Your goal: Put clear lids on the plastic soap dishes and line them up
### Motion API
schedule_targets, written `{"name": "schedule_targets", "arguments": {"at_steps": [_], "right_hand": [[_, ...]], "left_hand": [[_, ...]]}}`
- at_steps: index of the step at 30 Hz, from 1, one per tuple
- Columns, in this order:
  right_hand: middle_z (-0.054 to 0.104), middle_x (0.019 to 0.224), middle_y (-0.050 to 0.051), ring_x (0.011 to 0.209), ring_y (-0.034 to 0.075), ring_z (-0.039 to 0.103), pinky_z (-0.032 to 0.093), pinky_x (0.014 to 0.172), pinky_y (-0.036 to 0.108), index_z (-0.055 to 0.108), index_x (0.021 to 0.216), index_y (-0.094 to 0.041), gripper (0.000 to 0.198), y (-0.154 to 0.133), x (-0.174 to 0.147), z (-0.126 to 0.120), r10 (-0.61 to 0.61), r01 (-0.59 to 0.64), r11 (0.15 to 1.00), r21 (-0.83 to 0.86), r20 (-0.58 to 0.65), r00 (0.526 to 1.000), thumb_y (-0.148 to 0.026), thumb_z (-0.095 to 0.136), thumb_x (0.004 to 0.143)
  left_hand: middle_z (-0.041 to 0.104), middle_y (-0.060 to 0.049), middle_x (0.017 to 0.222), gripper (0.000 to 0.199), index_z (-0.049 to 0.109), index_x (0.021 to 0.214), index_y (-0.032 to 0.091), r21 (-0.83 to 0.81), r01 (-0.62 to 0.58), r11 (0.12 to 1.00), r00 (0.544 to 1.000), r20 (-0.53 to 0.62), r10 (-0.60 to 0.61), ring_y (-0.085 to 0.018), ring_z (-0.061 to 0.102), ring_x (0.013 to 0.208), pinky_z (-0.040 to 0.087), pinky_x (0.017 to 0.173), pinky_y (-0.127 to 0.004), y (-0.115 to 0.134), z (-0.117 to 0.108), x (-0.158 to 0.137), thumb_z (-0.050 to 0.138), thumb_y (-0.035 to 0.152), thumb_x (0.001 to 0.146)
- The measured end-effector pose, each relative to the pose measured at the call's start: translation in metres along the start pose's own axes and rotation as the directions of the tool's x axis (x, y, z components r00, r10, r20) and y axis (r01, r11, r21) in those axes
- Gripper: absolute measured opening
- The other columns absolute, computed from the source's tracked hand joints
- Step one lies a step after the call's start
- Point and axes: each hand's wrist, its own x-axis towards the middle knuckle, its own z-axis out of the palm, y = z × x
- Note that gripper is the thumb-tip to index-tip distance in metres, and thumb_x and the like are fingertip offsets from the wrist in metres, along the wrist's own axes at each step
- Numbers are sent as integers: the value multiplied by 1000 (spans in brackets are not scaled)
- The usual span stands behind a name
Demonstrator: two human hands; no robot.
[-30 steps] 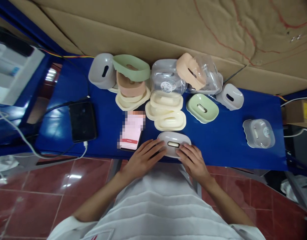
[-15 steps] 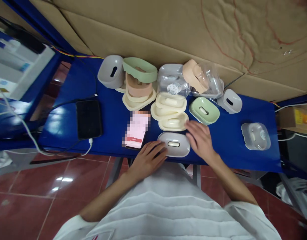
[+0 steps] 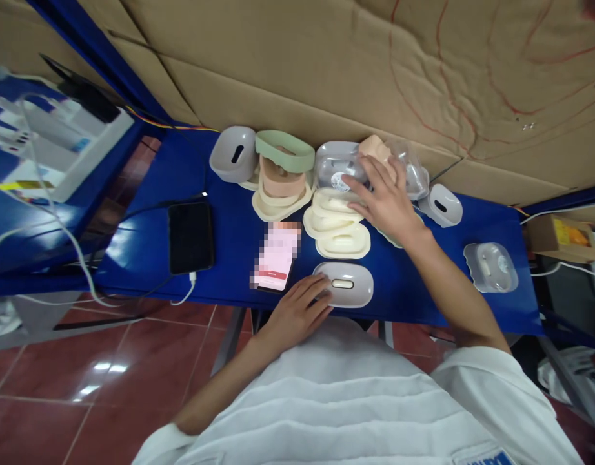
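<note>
My left hand (image 3: 302, 307) lies with its fingers extended on the left rim of a glossy grey oval soap dish (image 3: 359, 294), which has a cream piece in its centre slot. My right hand (image 3: 387, 203) is spread open over the back of the table. Its fingertips are near a clear lid (image 3: 326, 173) with a round label and a peach part (image 3: 372, 147); whether they touch is unclear. Several cream trays (image 3: 343, 242) lie overlapped between my hands. A green dish (image 3: 392, 240) is mostly hidden under my right hand.
A phone (image 3: 278, 258) lies left of the dishes, a black device (image 3: 191, 237) with a white cable farther left. Green (image 3: 285, 152), peach and grey parts (image 3: 233, 155) are stacked at the back. Right are a grey cup-like part (image 3: 441, 205) and a clear-lidded dish (image 3: 494, 268). Cardboard (image 3: 278, 71) stands behind.
My right hand has left the grey dish's right side and reached forward over the clear lids and peach part. My left hand stays on the dish. The camera view has shifted slightly.
</note>
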Motion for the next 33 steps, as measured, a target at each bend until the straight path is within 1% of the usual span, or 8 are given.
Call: {"name": "schedule_targets", "arguments": {"at_steps": [4, 8, 12, 15, 20, 27, 30, 33], "right_hand": [[19, 182, 15, 168, 38, 26, 38, 129, 67, 35, 169, -28, 65, -39, -74, -19, 97, -83, 980, 183, -67, 993, -45, 57, 110], [22, 182, 12, 165, 32, 34, 48, 126, 56, 36, 170, -31, 65, -94, -153, -19, 80, -77, 943, 324, 5, 997, -36, 58, 109], [33, 178, 10, 163, 36, 38, 49, 125, 60, 42, 166, -36, 70, -121, -177, -8, 52, -82, 952, 295, 110, 993, -34, 71, 103], [26, 181, 13, 162, 41, 38, 50, 122, 65, 34, 171, -35, 80, -123, -179, 4, 31, -58, 945, 321, 89, 996, -33, 74, 102], [16, 184, 7, 165, 39, 32, 52, 123, 60, 23, 174, -43, 96, -123, -186, 19, 57, -80, 934, 349, 75, 996, -27, 79, 98], [28, 180, 14, 162, 41, 37, 54, 122, 57, 42, 169, -33, 84, -121, -203, 15, 30, -35, 935, 352, 19, 999, -28, 83, 95], [38, 175, 16, 157, 42, 46, 58, 116, 58, 42, 168, -34, 83, -111, -233, 5, 130, -128, 951, 283, 13, 991, -31, 82, 95], [40, 173, 18, 151, 43, 53, 57, 113, 60, 39, 170, -35, 85, -95, -270, -6, 332, -327, 936, 133, -17, 943, -30, 81, 96]], "left_hand": [[59, -21, 155, 49, 57, 148, 20, -58, 118, 991, 992, -42, -121, -33, 64, 144, 63, 113, -48, -2, -2, -4, 73, 23, 102], [47, -24, 167, 78, 35, 168, 25, -180, 219, 959, 973, -37, -229, -34, 61, 147, 62, 114, -50, -6, -3, -7, 76, 25, 101], [50, -22, 166, 85, 27, 172, 26, -231, 244, 942, 969, 33, -243, -33, 54, 153, 58, 118, -52, -9, -5, -5, 75, 27, 102], [54, -19, 164, 80, 32, 170, 26, -210, 241, 947, 970, 59, -234, -31, 56, 152, 58, 119, -50, -9, -7, -2, 74, 29, 102], [55, -19, 163, 74, 37, 168, 24, -179, 229, 957, 973, 55, -223, -29, 58, 151, 58, 120, -47, -8, -7, -4, 73, 25, 103], [58, -21, 159, 68, 42, 164, 20, -133, 127, 983, 990, 69, -119, -30, 62, 147, 61, 116, -45, -7, -9, -1, 72, 33, 104], [62, -20, 155, 61, 46, 160, 19, -97, 108, 989, 991, 85, -100, -31, 63, 145, 62, 114, -47, -5, -6, 13, 69, 36, 106], [67, -18, 148, 52, 54, 153, 19, 14, 126, 992, 992, -20, -126, -32, 64, 142, 61, 114, -51, -6, 4, 32, 70, 25, 104]]}}
